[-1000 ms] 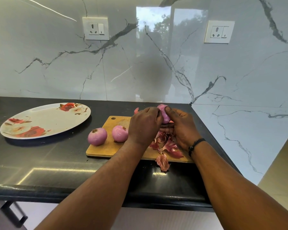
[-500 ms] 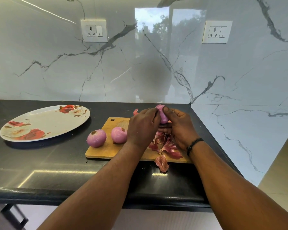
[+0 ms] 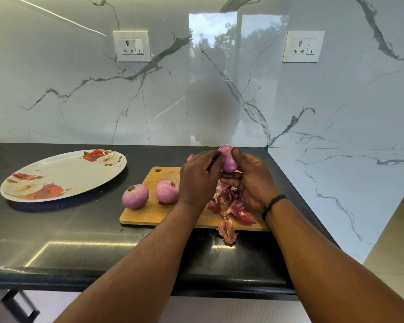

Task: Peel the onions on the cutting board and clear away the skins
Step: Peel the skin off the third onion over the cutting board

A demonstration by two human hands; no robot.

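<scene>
Black worktop [image 3: 56, 231] against marble splashback; flowered plate [image 3: 63, 174] at left, nothing on it. Wooden cutting board [image 3: 149, 213] centre-right, near corner.

Both hands raised over back-right part of board w/ one onion [image 3: 228, 160] held between them. Right hand [image 3: 254, 183]: thumb on top, fingers [image 3: 231, 177] curled beneath, gripping it. Left hand [image 3: 200, 176]: fingers bent in against onion's left side, appear to pinch at its skin; exact contact hidden behind the knuckles.

Two peeled onions on board's left half: one [image 3: 135, 196] at left edge, other [image 3: 167, 191] just beside it, both smooth pink, apart from each other.

Loose skins [image 3: 233, 206] heaped on board under right hand; one scrap [image 3: 226, 230] off front edge onto worktop; small bit [image 3: 190, 157] behind board.

Progress, judged: 2 of 3 visible onions done, third looks mostly bare, prob. last flakes coming off. Outstanding: finish it, set down, gather skins incl. strays. Clearing not yet started
</scene>
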